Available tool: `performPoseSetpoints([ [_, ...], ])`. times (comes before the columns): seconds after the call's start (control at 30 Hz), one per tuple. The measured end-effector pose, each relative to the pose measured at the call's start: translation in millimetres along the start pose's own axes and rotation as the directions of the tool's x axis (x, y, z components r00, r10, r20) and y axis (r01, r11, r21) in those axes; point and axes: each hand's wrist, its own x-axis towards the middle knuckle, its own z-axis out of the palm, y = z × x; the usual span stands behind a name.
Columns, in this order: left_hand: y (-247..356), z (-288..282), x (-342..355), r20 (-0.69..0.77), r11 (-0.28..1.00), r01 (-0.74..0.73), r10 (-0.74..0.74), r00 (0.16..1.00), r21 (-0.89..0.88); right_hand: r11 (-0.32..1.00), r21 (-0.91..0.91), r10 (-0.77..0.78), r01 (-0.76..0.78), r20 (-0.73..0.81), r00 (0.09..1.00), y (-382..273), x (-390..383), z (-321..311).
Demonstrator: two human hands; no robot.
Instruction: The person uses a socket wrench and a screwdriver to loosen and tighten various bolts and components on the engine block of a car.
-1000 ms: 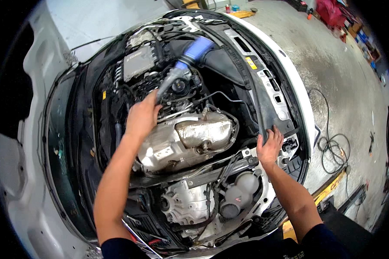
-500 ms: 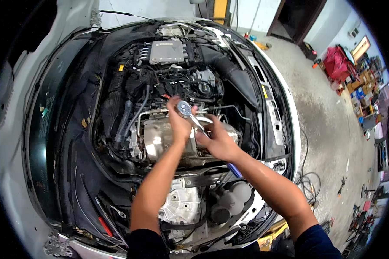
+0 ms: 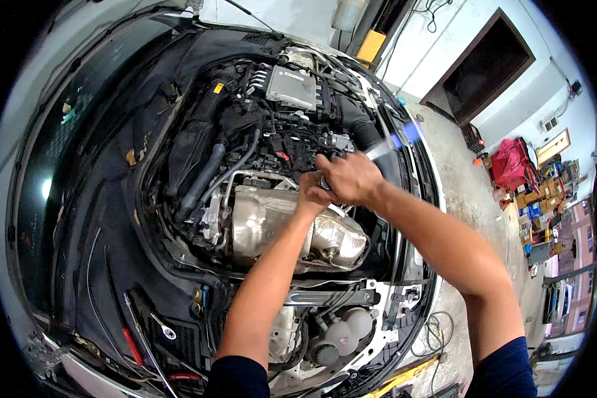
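My two hands meet over an open engine bay, above the far side of a large silvery metal exhaust housing (image 3: 262,215). My right hand (image 3: 353,179) is closed around a ratchet wrench (image 3: 381,150). Its blue-purple handle sticks out past that hand to the upper right, blurred by motion. Closed fingers of my left hand (image 3: 315,194) press against the right hand, around the ratchet's head end, which is mostly hidden between them. Just beyond lies the dark engine top with hoses and wiring, and a grey box-shaped module (image 3: 294,87) behind it.
On the dark cowl at left lie a second ratchet (image 3: 164,328), a red-handled tool (image 3: 132,346) and a long metal bar (image 3: 141,331). A grey rounded reservoir (image 3: 343,337) sits near me. A cable (image 3: 438,331) coils on the floor at right.
The ratchet has swung round: its handle pointed down toward me and now points away to the upper right. Both hands have moved right and closed together. The view has shifted and tilted.
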Motion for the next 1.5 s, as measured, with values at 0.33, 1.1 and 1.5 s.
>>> performPoseSetpoints([
  [0.33,3,22,6,0.025,0.981,-0.08,0.086,0.996,-0.175,0.851,-0.381,-0.395,0.361,-0.012,0.919,36,12,17],
  [1.1,-27,8,-7,-0.421,0.948,0.034,-0.173,0.89,-0.317,0.927,0.342,0.224,-0.155,-0.172,0.959,-44,33,4],
  [1.5,41,17,-6,-0.681,0.961,-0.157,-0.044,0.731,-0.23,0.745,0.559,0.455,-0.365,-0.026,0.89,-31,30,21],
])
